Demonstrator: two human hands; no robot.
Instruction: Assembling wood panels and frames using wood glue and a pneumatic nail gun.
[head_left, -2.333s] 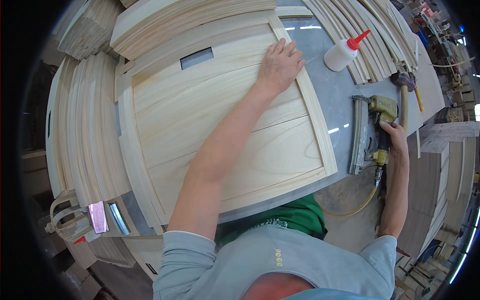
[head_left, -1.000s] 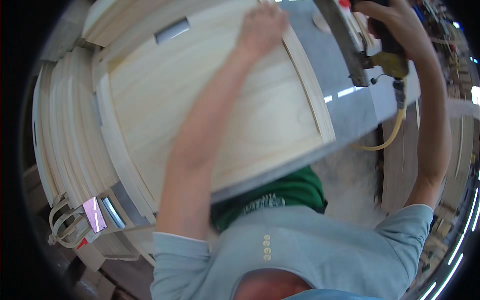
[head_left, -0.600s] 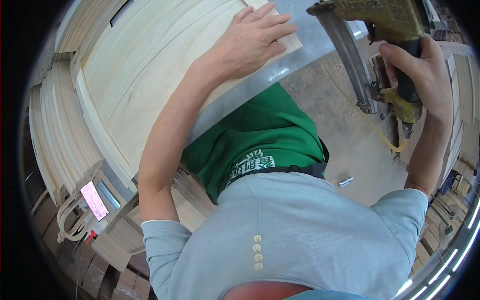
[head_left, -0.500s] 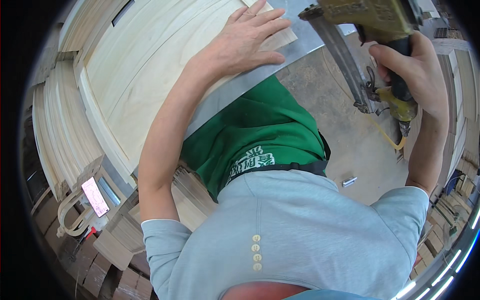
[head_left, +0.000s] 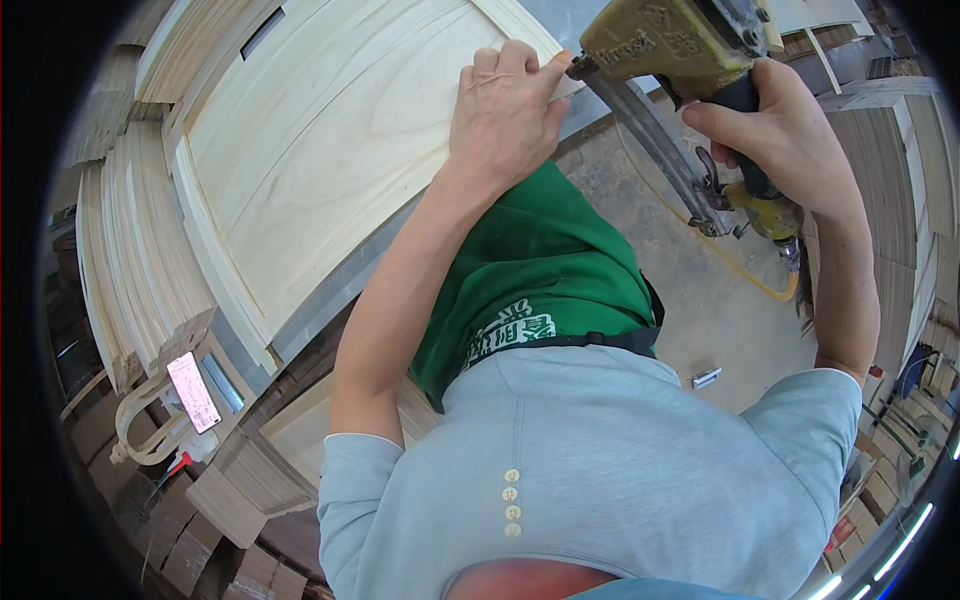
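Note:
A pale wooden panel (head_left: 330, 170) with a raised frame lies on a grey metal tabletop (head_left: 315, 325). At the panel's right corner, my left hand (head_left: 500, 115) is closed, its fingers curled against the wood at the edge; the fingertips are partly hidden. My right hand (head_left: 795, 135) grips the black handle of a worn yellow nail gun (head_left: 640, 45). The gun's nose sits close beside my left index finger, at the panel's corner. Its long metal magazine slants down toward me, and a yellow air hose (head_left: 755, 272) runs from the handle's end.
Curved stacks of wooden boards (head_left: 140, 250) stand along the left, and more boards (head_left: 880, 190) on the right. A phone (head_left: 193, 392) with a lit screen lies at the lower left near a clamp-like loop (head_left: 135, 425). A small metal piece (head_left: 707, 377) lies on the floor.
My left hand has gone from lying flat with fingers spread to curled at the panel's corner. The nail gun has moved left, its nose now beside that hand. The panel has shifted slightly in view.

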